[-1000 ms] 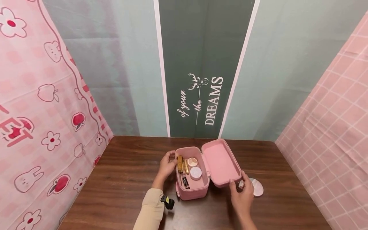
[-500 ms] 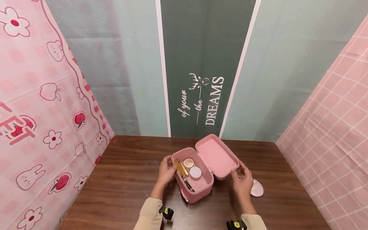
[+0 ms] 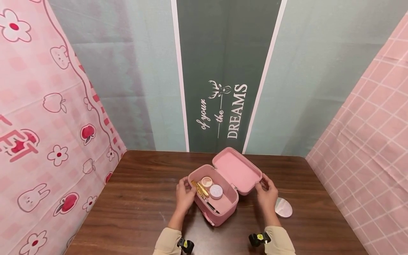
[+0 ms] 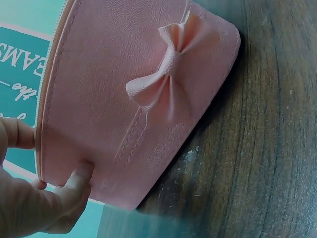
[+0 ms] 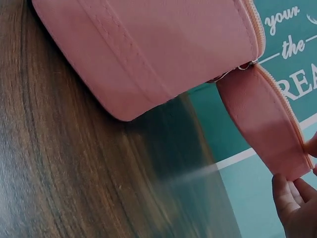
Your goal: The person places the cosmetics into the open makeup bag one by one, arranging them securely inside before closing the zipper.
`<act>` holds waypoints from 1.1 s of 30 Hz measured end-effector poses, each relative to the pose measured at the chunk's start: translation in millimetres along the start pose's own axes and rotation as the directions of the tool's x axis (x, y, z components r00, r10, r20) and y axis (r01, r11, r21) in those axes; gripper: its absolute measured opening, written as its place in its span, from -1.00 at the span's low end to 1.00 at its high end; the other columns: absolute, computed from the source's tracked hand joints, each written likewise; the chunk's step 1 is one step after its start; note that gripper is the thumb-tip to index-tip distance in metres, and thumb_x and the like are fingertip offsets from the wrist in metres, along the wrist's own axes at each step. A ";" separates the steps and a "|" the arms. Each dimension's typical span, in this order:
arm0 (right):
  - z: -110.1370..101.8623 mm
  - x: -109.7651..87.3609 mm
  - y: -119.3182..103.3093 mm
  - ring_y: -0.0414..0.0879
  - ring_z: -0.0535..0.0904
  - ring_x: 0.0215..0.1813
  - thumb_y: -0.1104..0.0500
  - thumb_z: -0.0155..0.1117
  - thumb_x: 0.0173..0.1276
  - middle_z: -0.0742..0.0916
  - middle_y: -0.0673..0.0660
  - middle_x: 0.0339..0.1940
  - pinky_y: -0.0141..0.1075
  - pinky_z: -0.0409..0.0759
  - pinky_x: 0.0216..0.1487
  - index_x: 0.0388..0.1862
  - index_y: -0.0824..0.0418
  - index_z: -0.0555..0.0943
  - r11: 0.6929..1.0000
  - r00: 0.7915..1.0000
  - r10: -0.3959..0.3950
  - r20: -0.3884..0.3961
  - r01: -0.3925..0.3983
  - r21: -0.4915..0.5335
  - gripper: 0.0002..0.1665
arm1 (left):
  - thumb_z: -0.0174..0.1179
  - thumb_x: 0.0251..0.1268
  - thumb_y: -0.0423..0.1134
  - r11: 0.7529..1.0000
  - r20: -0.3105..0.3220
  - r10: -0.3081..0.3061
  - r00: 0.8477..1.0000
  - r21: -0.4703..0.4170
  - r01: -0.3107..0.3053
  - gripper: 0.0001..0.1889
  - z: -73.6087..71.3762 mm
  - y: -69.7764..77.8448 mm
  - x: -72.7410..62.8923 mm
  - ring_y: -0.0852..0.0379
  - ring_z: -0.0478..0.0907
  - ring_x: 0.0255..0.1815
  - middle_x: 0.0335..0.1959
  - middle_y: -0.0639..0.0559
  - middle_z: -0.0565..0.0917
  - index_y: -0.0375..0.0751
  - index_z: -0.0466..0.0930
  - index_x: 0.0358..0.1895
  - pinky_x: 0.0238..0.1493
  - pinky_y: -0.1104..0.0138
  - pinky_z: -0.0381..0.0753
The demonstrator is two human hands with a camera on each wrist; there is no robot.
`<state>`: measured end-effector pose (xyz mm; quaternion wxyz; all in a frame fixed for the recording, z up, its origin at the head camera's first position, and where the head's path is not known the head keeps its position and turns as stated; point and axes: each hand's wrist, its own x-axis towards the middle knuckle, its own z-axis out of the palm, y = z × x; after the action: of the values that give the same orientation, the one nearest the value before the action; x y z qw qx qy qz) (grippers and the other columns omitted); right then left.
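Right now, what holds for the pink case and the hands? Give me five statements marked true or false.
1. The left hand touches the pink case. True.
2. The right hand holds the lid. True.
3. The lid is shut. False: it stands open.
4. A bow decorates the outside of the pink case. True.
5. Every round item is inside the pink case. False: a pale disc lies on the table.
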<state>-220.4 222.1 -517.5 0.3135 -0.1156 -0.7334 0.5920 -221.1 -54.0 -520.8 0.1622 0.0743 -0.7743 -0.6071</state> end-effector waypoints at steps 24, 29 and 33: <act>33.9 -100.6 -39.1 0.14 0.43 0.00 0.48 0.24 0.11 0.49 0.38 -0.02 -0.49 0.44 -0.26 0.33 0.42 0.14 0.976 0.972 0.205 0.118 -0.211 0.047 -0.20 | 0.08 0.10 -0.56 0.983 0.039 0.025 0.999 -0.185 -0.017 -0.75 -3.6 2.5 28.9 -0.05 0.51 -0.26 -0.20 -0.35 0.58 -0.51 0.55 -0.12 -0.31 0.39 0.43; 34.6 -99.4 -33.7 0.11 0.42 -0.02 0.48 0.22 0.13 0.53 0.36 -0.03 -0.48 0.47 -0.26 0.35 0.40 0.13 0.978 0.971 0.194 0.141 -0.202 0.047 -0.20 | 0.08 0.09 -0.56 0.986 0.032 0.025 0.999 -0.166 -0.019 -0.75 -2.1 -2.9 31.8 -0.14 0.52 -0.21 -0.19 -0.31 0.59 -0.48 0.56 -0.12 -0.28 0.35 0.45; 30.7 -91.4 -34.1 0.14 0.45 -0.08 0.52 0.17 0.12 0.55 0.41 -0.07 -0.46 0.47 -0.25 0.34 0.47 0.13 0.987 0.974 0.142 0.178 -0.154 0.054 -0.21 | 0.13 0.07 -0.50 0.998 0.025 0.054 0.998 -0.043 -0.053 -0.75 -1.1 -11.9 32.7 -0.01 0.50 -0.26 -0.25 -0.16 0.59 -0.37 0.59 -0.13 -0.24 0.27 0.46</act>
<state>-160.8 139.0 -518.0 0.2070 -0.1073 -0.7270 0.6458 -252.3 -68.3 -526.8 0.1699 0.0421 -0.7652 -0.6196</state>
